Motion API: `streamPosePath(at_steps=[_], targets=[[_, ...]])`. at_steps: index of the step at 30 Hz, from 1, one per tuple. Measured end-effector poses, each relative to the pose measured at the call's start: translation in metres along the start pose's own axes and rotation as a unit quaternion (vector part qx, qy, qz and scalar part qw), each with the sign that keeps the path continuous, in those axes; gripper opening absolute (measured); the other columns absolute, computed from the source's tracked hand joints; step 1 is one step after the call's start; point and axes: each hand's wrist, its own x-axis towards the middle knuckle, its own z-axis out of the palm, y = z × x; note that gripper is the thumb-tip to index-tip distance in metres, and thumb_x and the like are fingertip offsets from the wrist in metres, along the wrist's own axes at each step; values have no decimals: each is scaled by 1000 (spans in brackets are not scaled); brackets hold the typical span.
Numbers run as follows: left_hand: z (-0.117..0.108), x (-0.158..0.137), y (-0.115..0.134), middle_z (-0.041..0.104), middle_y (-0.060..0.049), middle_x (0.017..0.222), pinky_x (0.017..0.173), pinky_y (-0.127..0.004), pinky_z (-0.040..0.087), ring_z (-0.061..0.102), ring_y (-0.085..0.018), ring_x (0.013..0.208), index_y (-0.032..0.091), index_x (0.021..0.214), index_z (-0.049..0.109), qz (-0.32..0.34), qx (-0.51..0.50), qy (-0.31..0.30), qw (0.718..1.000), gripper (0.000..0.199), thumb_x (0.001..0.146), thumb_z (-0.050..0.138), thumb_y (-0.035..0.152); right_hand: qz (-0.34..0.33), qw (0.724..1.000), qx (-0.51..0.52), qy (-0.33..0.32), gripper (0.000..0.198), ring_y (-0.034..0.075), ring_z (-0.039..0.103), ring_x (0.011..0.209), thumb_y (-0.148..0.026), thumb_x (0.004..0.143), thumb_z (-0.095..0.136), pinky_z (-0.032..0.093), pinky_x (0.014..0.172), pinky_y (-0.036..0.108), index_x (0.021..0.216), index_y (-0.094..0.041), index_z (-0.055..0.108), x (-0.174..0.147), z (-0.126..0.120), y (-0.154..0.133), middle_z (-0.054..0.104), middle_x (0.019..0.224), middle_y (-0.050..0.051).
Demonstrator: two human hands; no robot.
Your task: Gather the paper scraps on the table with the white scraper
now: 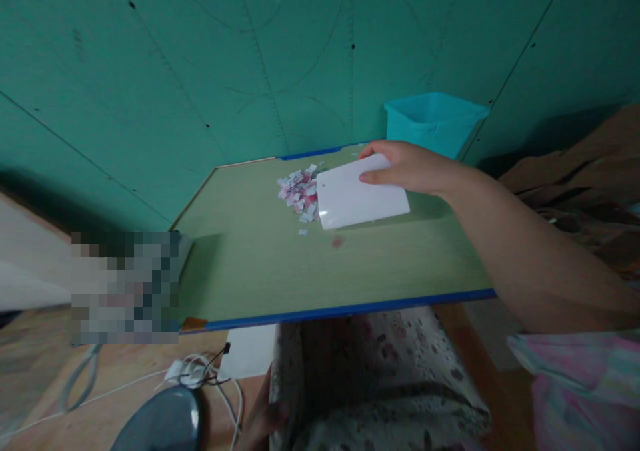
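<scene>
My right hand [387, 164] grips a white plastic sheet [357, 201], thumb on top and the other fingers behind its far edge. The sheet is tilted over the green tabletop [245, 257], its left edge up against a heap of small white and pink paper pieces [299, 191]. One loose piece lies just in front of the heap. Low in the view, my left hand [265, 414] hangs below the table, beside the patterned cloth over my lap [390, 371]. It is dark and blurred, and its fingers cannot be made out clearly.
A turquoise bin [425, 127] stands at the table's back right, by the green wall [300, 51]. Blue tape [350, 307] runs along the front edge. On the floor are white cables [200, 364] and a dark round object [160, 421]. Brown material [580, 157] is piled at right.
</scene>
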Motion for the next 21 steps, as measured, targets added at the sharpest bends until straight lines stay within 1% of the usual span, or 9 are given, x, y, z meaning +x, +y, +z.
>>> streamPosePath(at_steps=[1,3,6,8,12,14,17,19,21], targets=[[4,-1,2,67,7,48,59,-25,51,64,-20,61,25,54,65,-3,-22,-4,1000,40,23,80,5,1,1000,-5,7,40,15,53,74,-42,71,55,36,56,24,104,-21,49,1,1,1,58,90,3],[13,-6,3,64,11,45,47,-17,49,57,-11,44,26,48,63,4,-136,-21,990,36,22,83,10,-1,1000,-24,7,38,16,53,76,-42,71,55,36,57,24,100,-19,51,3,4,3,58,91,4],[26,-15,1,64,14,45,43,-9,46,55,-5,41,26,48,62,-53,-202,-48,977,34,27,82,8,-3,998,-55,-29,33,17,53,77,-43,70,55,35,58,25,93,-18,54,6,9,4,58,88,4],[29,-18,0,64,13,45,43,-7,45,55,-4,41,26,48,63,-61,-195,-51,978,34,28,82,8,-7,996,-71,-53,31,17,53,76,-43,70,55,35,58,25,89,-18,54,6,11,3,59,85,4],[26,-15,0,60,12,42,42,-15,45,49,-7,37,27,46,63,11,-118,-30,992,34,22,84,14,-14,992,-74,-99,27,17,54,72,-41,71,54,33,55,24,87,-20,54,5,12,-1,60,82,3],[24,-12,-1,59,12,40,43,-17,45,48,-8,37,27,45,63,31,-95,-24,995,34,21,84,15,-21,991,-59,-122,25,16,54,72,-40,72,54,33,54,24,88,-20,54,3,13,-3,61,83,3],[25,-9,-3,62,12,45,48,-14,46,50,-8,41,28,46,64,38,-108,-14,993,34,20,85,20,-44,987,-33,-151,25,16,55,73,-38,72,53,34,56,23,89,-20,54,-1,17,-9,61,86,3],[27,-10,-1,61,12,43,50,-14,47,49,-7,39,29,45,65,36,-115,-29,992,33,21,85,20,-53,984,-21,-169,26,15,54,71,-38,72,53,34,55,23,89,-19,54,-4,21,-14,62,84,2],[30,-13,4,62,13,42,47,-14,47,49,-7,38,30,46,65,17,-132,-56,990,32,24,85,19,-57,980,-18,-191,26,14,54,69,-38,72,52,32,54,22,89,-18,53,-7,26,-20,61,82,2]])
